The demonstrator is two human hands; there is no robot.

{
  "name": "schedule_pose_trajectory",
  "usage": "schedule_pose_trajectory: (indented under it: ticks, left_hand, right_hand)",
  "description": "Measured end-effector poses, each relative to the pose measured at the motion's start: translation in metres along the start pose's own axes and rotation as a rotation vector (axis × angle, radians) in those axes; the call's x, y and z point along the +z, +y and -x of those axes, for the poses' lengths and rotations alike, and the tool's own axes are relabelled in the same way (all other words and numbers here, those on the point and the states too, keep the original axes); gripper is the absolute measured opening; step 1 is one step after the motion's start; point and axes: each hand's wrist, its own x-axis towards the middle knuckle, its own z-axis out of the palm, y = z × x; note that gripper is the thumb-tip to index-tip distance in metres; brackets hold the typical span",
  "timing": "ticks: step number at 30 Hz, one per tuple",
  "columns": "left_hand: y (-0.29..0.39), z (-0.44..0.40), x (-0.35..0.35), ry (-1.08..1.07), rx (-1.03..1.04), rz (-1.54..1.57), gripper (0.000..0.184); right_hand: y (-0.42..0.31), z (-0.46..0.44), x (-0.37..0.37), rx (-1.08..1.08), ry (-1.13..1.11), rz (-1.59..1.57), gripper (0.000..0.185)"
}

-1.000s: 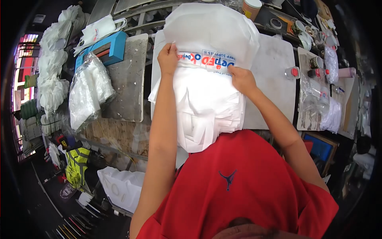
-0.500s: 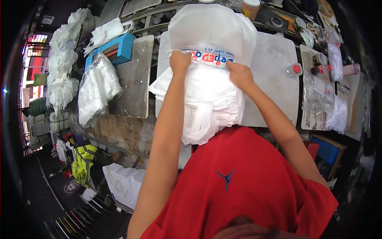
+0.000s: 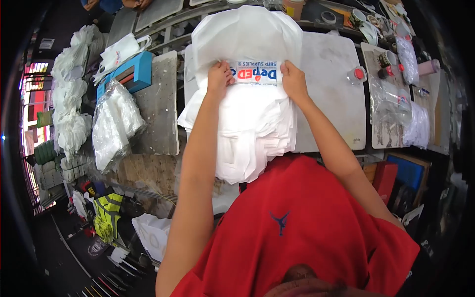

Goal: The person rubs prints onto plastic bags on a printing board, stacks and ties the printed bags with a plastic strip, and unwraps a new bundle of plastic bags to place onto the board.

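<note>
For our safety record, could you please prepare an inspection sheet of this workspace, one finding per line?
Surface: pale board under the stacked white bags.
Job's things: top bag printed "SBFP SUPPLIES", upside down in view.
Clutter: red-capped bottle on the board; plastic-wrapped bundle beside blue box.
Hands: left hand and right hand on the top bag, either side of the print; grip unclear.
Cables: nothing clearly seen.
Surroundings: high-visibility vest lower left; another person's hand at top edge.

matt cloth and glossy plastic
the white bags (image 3: 255, 111) look like soft matt fabric; the clear wrapper (image 3: 116, 123) is crinkled, shiny plastic, the shirt (image 3: 297, 198) smooth cloth, the grey board (image 3: 161, 114) scuffed and matt.
</note>
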Motion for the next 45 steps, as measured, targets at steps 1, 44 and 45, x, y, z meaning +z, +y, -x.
schedule_pose_trajectory:
  ticks: [1, 44, 45]
  left_hand:
    - [-0.007, 0.005, 0.001, 0.076, 0.045, -0.013, 0.026]
    - [-0.019, 0.047, -0.008, -0.182, 0.383, -0.656, 0.031]
    - [-0.016, 0.050, -0.007, -0.181, 0.359, -0.582, 0.032]
  right_hand:
    - [0.002, -0.002, 0.002, 0.042, 0.039, -0.044, 0.020]
    - [-0.124, -0.053, 0.057, -0.321, -0.780, 0.286, 0.038]
    - [-0.121, -0.048, 0.053, -0.254, -0.713, 0.148, 0.033]
